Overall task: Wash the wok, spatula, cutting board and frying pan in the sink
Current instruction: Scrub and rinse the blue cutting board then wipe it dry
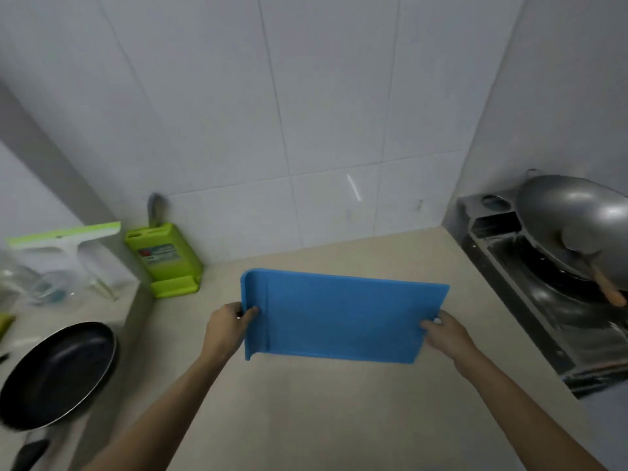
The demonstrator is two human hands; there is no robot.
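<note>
1. far left: one frying pan (57, 375), round, black inside with a pale rim, sits on a raised ledge; its dark handle runs toward the bottom edge of the view.
2. behind it, one window squeegee (64, 241) with a lime-green blade and white handle, blurred, beside some clear glassware too blurred to count.
3. one lime-green plastic knife block (163, 260) stands on the beige surface (306, 419) against the white tiled wall, one grey handle sticking out of its top.
4. the left hand (226, 329) grips the left short edge of the one cutting board (339, 321), thumb on top, fingers curled beneath.
5. the board is blue, flat, rectangular and matte, with an upturned lip along its left edge; it is held between the two hands above the surface, tilted.
6. the right hand (445, 338) pinches the board's right edge, thumb on top.
7. far right: one dark metal sink (530, 300), shiny and wet, set into the surface.
8. one grey metal wok (574, 226) leans tilted in the sink, well apart from the hands.
9. one spatula (608, 290) with a wooden handle lies in the wok.
</note>
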